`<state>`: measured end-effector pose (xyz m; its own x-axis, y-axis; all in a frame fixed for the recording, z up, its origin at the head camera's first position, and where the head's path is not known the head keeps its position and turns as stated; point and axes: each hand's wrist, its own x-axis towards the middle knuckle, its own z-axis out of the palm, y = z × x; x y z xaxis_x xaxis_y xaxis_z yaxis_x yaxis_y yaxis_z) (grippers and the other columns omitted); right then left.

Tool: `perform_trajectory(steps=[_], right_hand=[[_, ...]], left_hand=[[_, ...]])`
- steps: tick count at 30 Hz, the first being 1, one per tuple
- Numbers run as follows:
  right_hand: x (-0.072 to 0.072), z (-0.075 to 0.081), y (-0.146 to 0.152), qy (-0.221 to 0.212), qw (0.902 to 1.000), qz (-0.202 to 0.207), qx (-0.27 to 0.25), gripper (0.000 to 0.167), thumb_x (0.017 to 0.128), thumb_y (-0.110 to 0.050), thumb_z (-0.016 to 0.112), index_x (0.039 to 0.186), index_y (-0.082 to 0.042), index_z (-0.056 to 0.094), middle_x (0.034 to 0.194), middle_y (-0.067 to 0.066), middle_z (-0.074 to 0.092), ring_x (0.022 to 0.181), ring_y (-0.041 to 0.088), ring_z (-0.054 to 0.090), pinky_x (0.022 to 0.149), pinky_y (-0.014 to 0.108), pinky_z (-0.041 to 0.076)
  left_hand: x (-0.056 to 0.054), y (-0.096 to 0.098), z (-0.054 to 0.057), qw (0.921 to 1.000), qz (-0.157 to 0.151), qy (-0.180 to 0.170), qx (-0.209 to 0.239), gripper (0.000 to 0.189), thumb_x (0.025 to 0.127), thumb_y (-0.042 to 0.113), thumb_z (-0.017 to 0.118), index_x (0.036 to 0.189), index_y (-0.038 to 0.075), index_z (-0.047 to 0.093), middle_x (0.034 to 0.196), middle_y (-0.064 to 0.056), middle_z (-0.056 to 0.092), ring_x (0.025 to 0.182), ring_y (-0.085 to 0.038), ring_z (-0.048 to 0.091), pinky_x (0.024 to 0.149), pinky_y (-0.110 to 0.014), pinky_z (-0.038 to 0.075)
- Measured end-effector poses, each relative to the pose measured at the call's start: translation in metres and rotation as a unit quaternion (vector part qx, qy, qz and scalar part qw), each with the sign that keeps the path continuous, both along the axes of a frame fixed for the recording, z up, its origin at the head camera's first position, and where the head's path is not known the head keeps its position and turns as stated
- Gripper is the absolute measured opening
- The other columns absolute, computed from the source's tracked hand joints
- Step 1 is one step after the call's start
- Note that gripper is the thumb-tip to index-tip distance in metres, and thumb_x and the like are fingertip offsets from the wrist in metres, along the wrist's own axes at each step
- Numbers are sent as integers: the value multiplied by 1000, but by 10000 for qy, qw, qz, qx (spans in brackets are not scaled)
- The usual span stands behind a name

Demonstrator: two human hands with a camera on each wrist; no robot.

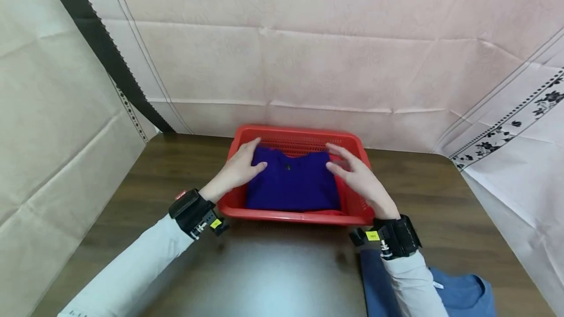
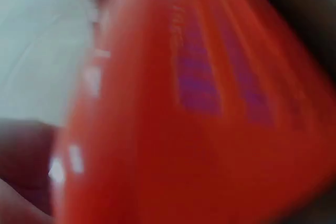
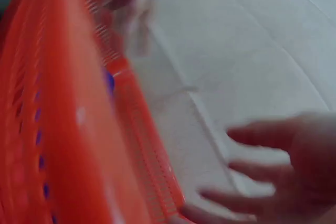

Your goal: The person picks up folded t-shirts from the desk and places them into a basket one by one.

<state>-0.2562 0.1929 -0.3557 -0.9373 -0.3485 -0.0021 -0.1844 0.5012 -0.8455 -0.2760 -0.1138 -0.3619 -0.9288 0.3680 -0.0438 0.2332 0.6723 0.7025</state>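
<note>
A folded dark blue shirt (image 1: 293, 185) lies in a red plastic basket (image 1: 299, 216), its neckline toward the far wall. My left hand (image 1: 240, 165) is over the basket's left side, fingers extended, thumb near the shirt's left edge. Over the right side hovers my right hand (image 1: 357, 172), fingers spread and slightly bent, with nothing between them. In the right wrist view, the fingers (image 3: 262, 171) appear apart from the basket wall (image 3: 84, 108). The left wrist view is blurred and mostly filled by the basket's slotted side (image 2: 157, 156).
A blue garment (image 1: 462, 290) lies on the wooden table (image 1: 410, 199) at the near right, partly beneath my right forearm. Pale cloth walls (image 1: 308, 67) rise behind the table and at both sides. Something red also shows under the folded shirt.
</note>
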Motion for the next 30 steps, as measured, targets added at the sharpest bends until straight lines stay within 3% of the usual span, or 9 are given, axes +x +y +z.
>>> perform_trajectory(steps=[2,4,8,12,16,19,21,25,30], right_hand=[[0,0,-1,340,9915,778,981,55,103,-25,60,154,-13,43,157,16,41,142,40,41,112,59,37],[1,-1,0,544,9666,1587,1936,52,102,-25,61,151,-12,49,154,17,45,143,41,39,111,58,38],[5,-7,4,234,9226,2448,2974,46,102,-22,61,147,-17,55,154,20,45,139,40,46,95,43,51],[7,-15,8,90,9148,2496,3175,44,103,-23,58,147,-20,55,157,22,40,124,38,58,75,32,46],[12,-17,16,509,9309,2005,3010,38,102,-22,61,139,-17,64,131,19,65,105,34,67,75,35,50],[23,-14,26,1140,9486,1172,2710,26,99,-19,66,123,-15,73,93,5,74,70,19,63,62,29,47],[36,-9,33,1536,9542,599,2497,16,97,-20,69,111,-16,76,77,-6,68,58,9,52,57,27,43],[71,1,49,2453,9393,-139,2393,7,91,-23,76,86,-24,72,73,-17,63,64,0,53,59,25,46],[117,2,82,3128,9058,-972,2687,34,85,-28,82,68,-35,54,57,-21,37,51,-2,33,49,22,26]], left_hand=[[4,4,3,9868,-525,971,-1184,61,98,17,66,152,1,41,157,-27,37,147,-42,31,120,-55,24],[8,8,3,9667,-1122,1215,-1952,54,97,19,69,147,6,52,154,-26,41,145,-44,34,119,-58,27],[19,13,-6,9426,-1819,560,-2745,52,97,21,69,147,13,55,157,-25,37,145,-47,34,115,-65,28],[24,17,-17,9375,-1852,218,-2936,51,99,19,67,148,15,54,158,-26,35,145,-46,34,115,-66,28],[25,25,-22,9474,-1671,865,-2589,40,97,18,70,136,14,66,143,-20,57,134,-38,52,106,-55,45],[36,37,-17,9528,-1204,1911,-2030,24,96,22,72,119,17,75,118,-6,73,109,-26,69,80,-43,59],[50,47,-10,9515,-776,2574,-1497,14,96,25,71,108,20,78,101,3,76,88,-18,72,60,-36,57],[90,72,4,9466,-394,3160,-504,9,99,29,68,97,25,76,80,14,72,60,-3,61,45,-24,42],[131,104,-3,9620,-928,2557,256,12,101,26,65,93,24,74,69,20,65,48,10,38,44,-13,30]])
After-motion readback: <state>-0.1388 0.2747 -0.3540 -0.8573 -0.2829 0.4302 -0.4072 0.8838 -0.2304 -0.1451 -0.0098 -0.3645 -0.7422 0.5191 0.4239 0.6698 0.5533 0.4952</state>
